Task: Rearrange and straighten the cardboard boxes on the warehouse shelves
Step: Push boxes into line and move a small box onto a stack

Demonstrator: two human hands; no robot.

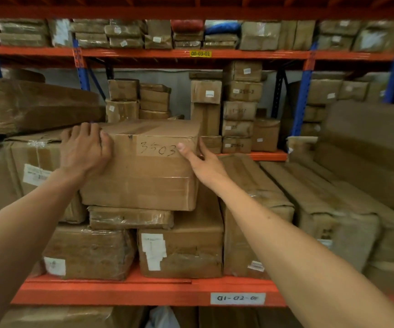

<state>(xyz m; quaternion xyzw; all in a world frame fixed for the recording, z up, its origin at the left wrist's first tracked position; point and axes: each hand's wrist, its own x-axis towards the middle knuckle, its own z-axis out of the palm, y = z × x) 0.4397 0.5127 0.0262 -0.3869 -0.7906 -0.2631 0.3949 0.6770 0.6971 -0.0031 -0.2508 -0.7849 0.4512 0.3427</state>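
Note:
A large cardboard box marked "3503" (144, 176) sits on top of a stack in the middle of the orange shelf (110, 292). My left hand (84, 150) lies flat over its upper left front corner, fingers curled onto the top edge. At the box's upper right corner, my right hand (203, 164) has its thumb on the front face and its fingers around the right side. Under the box lie a flat taped box (129, 217) and two bigger boxes (89, 253) (181, 249).
Long taped boxes (314, 200) lie to the right, and more cartons (32, 162) press against the left. A rear shelf holds stacks of small boxes (240, 105). Blue uprights (302, 98) and an upper orange beam (191, 54) frame the bay.

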